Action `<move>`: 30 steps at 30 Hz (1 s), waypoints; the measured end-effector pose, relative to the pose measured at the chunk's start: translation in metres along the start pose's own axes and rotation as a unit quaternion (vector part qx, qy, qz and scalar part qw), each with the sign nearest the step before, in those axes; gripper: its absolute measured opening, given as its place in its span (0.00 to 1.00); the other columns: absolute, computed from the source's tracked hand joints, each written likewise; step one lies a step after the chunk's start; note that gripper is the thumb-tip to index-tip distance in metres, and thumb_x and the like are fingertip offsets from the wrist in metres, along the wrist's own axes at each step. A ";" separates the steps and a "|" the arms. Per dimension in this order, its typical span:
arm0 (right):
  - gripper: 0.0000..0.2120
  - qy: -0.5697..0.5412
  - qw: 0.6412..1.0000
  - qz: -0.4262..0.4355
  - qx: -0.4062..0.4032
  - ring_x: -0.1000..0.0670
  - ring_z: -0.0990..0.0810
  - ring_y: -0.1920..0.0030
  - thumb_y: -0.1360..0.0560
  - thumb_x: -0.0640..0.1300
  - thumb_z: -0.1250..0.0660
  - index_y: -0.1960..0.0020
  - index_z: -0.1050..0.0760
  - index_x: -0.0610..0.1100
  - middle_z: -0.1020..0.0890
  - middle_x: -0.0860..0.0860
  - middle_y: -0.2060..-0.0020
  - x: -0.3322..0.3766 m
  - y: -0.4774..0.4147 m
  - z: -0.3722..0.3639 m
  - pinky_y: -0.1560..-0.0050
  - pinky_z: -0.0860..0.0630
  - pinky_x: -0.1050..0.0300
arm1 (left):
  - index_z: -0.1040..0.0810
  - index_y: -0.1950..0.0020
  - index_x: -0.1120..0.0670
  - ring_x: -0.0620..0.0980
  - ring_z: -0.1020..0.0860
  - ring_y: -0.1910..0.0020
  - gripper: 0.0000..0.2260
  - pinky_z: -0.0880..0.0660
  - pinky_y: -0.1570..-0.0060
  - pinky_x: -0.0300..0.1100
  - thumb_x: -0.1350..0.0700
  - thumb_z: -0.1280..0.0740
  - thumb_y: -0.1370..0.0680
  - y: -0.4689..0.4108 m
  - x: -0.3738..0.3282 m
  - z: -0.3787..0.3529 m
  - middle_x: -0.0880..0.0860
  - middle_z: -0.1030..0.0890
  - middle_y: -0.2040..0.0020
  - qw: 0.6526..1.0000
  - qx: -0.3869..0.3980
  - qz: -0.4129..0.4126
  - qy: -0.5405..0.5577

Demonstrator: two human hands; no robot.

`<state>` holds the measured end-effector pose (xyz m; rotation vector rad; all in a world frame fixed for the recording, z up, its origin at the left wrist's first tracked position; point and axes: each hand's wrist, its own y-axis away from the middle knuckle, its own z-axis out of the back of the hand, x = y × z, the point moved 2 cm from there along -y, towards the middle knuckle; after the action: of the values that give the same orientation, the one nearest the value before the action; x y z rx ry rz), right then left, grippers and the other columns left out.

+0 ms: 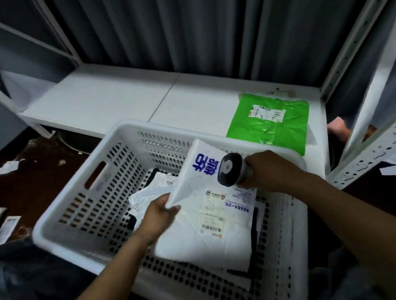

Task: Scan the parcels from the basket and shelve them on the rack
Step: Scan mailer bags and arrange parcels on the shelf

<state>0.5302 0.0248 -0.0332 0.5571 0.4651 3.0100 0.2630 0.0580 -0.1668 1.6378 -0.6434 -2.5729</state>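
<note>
A white perforated basket (pixel 83 204) sits in front of me with several parcels inside. My left hand (pixel 160 214) pinches the left edge of a white plastic parcel (pixel 198 238) with blue print and a shipping label, lifting it tilted above the others. My right hand (pixel 271 170) grips a black and grey barcode scanner (pixel 230 170), its head over the parcel's upper part near the label. Under the held parcel lie more white and black parcels (pixel 157 185). A green parcel (pixel 270 123) with a white label lies flat on the low white rack shelf (pixel 109 99) at the right.
White metal rack uprights (pixel 357 31) rise at right and left. Grey curtains hang behind the shelf. Scraps of paper (pixel 6 166) and a labelled flat packet (pixel 6 227) lie on the dark floor at left. More papers sit at the far right.
</note>
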 end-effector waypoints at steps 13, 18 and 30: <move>0.11 -0.409 0.909 -0.043 -0.069 0.53 0.28 0.80 0.29 0.39 0.26 0.66 0.25 0.39 0.26 0.47 0.78 0.020 -0.001 0.019 0.76 0.29 0.62 | 0.20 0.49 0.53 0.50 0.19 0.63 0.08 0.22 0.62 0.43 0.64 0.34 0.22 0.008 -0.034 0.106 0.56 0.17 0.53 0.938 -0.213 -0.067 0.266; 0.12 -0.385 0.920 -0.023 -0.072 0.46 0.25 0.75 0.29 0.40 0.27 0.68 0.24 0.37 0.23 0.41 0.75 0.025 -0.002 0.031 0.69 0.26 0.54 | 0.21 0.47 0.56 0.49 0.24 0.66 0.06 0.27 0.64 0.41 0.63 0.32 0.23 -0.001 -0.044 0.087 0.53 0.20 0.61 0.924 -0.273 -0.076 0.257; 0.13 -0.421 0.904 -0.031 -0.067 0.52 0.28 0.80 0.27 0.38 0.29 0.70 0.26 0.40 0.25 0.49 0.80 0.019 -0.003 0.050 0.77 0.30 0.61 | 0.23 0.46 0.55 0.43 0.22 0.63 0.07 0.25 0.64 0.36 0.64 0.33 0.22 -0.009 -0.041 0.080 0.50 0.20 0.57 0.903 -0.304 -0.081 0.292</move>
<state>0.5304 0.0436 0.0164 1.6459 0.1952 2.3664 0.2131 0.1023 -0.1056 2.0762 0.3162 -1.8698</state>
